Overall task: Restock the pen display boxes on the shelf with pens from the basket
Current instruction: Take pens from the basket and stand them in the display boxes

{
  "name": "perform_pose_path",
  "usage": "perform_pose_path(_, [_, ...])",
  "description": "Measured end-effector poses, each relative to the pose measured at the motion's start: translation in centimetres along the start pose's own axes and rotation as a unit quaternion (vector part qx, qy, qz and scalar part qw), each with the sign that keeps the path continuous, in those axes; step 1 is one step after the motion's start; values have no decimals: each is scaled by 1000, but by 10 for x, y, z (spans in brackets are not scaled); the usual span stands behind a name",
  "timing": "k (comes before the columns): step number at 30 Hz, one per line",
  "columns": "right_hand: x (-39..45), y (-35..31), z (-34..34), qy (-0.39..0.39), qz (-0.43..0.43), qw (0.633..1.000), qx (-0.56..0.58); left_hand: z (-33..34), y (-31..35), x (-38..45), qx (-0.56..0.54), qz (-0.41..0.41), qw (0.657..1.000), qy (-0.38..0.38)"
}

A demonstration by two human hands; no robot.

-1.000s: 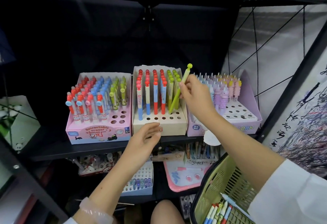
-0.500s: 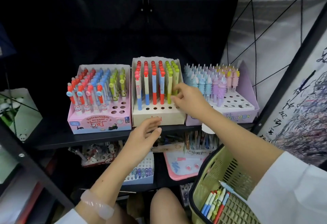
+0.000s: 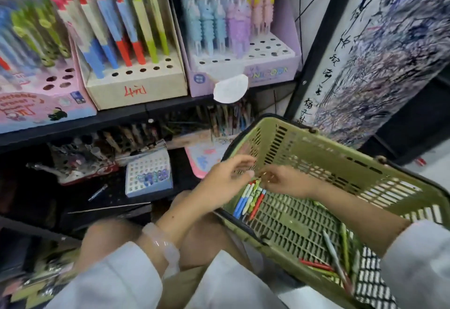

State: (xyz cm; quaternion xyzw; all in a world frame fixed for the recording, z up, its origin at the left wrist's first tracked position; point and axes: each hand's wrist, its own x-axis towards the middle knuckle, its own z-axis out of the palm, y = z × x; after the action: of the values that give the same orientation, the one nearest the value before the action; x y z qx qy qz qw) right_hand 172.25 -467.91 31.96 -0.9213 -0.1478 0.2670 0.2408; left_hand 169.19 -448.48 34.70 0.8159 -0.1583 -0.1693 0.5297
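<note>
Hands [image 3: 253,182] now on basketed multicoloured pens [image 3: 248,200]

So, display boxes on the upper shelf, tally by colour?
Pink box: 1
Cream box: 1
Lilac box: 1
Total: 3

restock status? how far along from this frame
Partly done. The beige box holds rows of pens, but its front row of holes is empty, and the pink box and purple box also show open holes. In hand: both hands, left and right, reach the pens in the basket; grip unclear. More pens remain.
</note>
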Motion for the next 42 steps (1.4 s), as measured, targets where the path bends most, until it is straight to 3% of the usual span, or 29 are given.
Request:
perform_pose_path(4, [10,41,44,-20,124,986,107,20,-9,7,34,-42,998,-37])
perform_pose_path(7, [31,53,73,24,210,940,268,24,-14,11,61,-45,996,-36])
perform_pose_path(12, [82,52,115,98,319,854,399,24,-19,14,54,-46,997,0])
perform_pose_path(16, [102,32,121,208,413,797,389,23,-21,14,29,-43,998,25])
perform_pose_path(19, [110,33,124,185,442,782,399,23,-20,16,14,-43,999,29])
perform_pose_path(21, [113,35,127,182,428,763,450,23,-20,16,6,-44,999,29])
perform_pose_path(24, [117,31,132,178,380,762,493,23,-21,17,0,-41,999,31])
perform_pose_path(29, [118,29,129,159,340,694,614,22,-21,17,-10,-41,999,31])
perform_pose_path(32, [112,28,125,128,318,680,649,21,-20,17,-14,-39,999,31])
perform_pose_path(36, [91,19,112,155,295,703,629,19,-20,17,-38,-47,997,44])
perform_pose_path(39, [65,8,87,215,216,728,614,17,-18,17,-73,-53,995,53])
perform_pose_path(42, [36,-12,55,260,60,804,531,17,-14,18,-108,-78,989,60])
